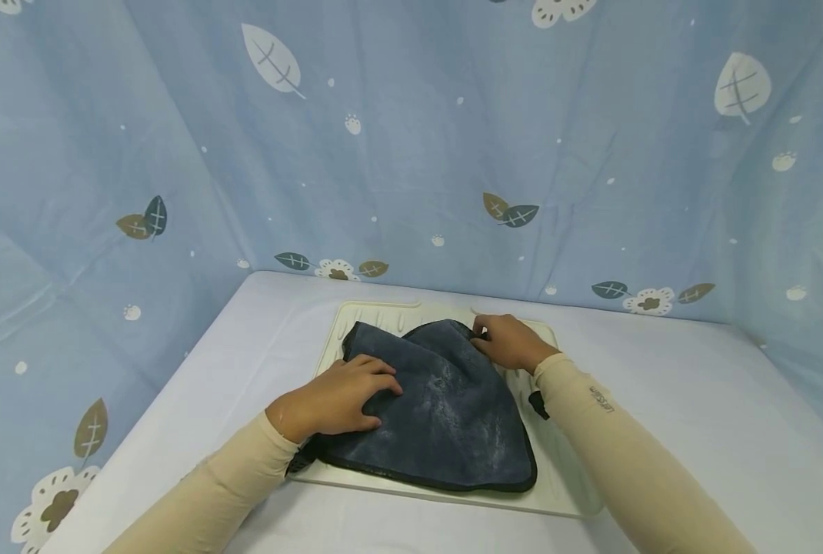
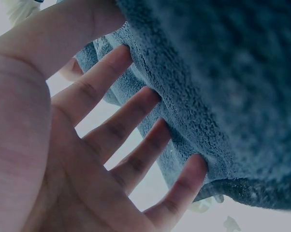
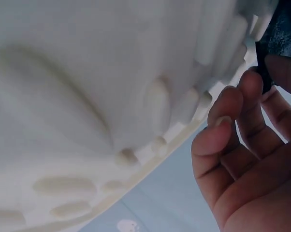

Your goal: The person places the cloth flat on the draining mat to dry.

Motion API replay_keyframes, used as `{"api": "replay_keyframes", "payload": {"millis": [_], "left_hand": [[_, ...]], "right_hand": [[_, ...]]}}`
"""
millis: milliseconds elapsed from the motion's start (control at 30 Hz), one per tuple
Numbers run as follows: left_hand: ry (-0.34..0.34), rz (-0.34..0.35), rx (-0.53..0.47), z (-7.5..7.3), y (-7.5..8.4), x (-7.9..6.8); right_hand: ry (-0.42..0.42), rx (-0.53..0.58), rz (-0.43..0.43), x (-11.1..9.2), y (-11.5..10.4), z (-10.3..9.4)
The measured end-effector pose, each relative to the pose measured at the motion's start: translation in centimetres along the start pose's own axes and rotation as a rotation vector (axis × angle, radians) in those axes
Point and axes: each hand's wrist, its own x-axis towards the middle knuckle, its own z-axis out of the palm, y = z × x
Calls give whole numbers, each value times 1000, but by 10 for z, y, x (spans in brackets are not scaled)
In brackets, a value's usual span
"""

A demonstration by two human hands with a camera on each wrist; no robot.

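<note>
"Because it fills the most space, I'd begin with the light blue curtain point(image 1: 411, 138); it hangs behind the desk point(image 1: 702, 400) and along its 2 sides, printed with leaves and flowers."

"And the desk itself?"

"White on top, with 1 cream mat point(image 1: 560, 477) lying flat on it. The right wrist view shows long raised bumps on the mat."

"Where is the cloth point(image 1: 446, 400)?"

"On the mat, covering much of its middle. It's dark blue-grey with a black border, rumpled, folded over at the far side, and marked with whitish smudges."

"Whose arms are those?"

"A person's, in 2 beige sleeves point(image 1: 633, 462), reaching in from the near edge."

"What is the left hand point(image 1: 345, 396) doing?"

"It rests at the cloth's left part, fingers spread and gripping nothing. From the left wrist, 4 fingertips touch the fabric; the thumb's tip is hidden."

"The right hand point(image 1: 511, 342)?"

"Grasping the cloth: thumb and fingers pinch its black border at the far right, above the mat."

"Anything smaller?"

"There's 1 black strap point(image 1: 539, 404) under the right wrist, and small dark lettering point(image 1: 601, 398) on that sleeve."
</note>
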Motion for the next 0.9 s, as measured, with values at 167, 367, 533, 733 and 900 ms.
{"api": "replay_keyframes", "payload": {"millis": [167, 367, 533, 733, 900], "left_hand": [[0, 3, 4, -1, 2, 0], [-13, -22, -2, -3, 7, -1], [-16, -43, 3, -3, 8, -1], [-28, -39, 1, -2, 6, 0], [-19, -28, 7, -3, 5, 0]], "right_hand": [[61, -23, 22, -7, 1, -5], [119, -87, 74, -15, 7, -11], [163, -113, 114, -17, 10, -18], [221, -110, 160, -20, 16, -26], [274, -125, 208, -25, 25, -36]]}}
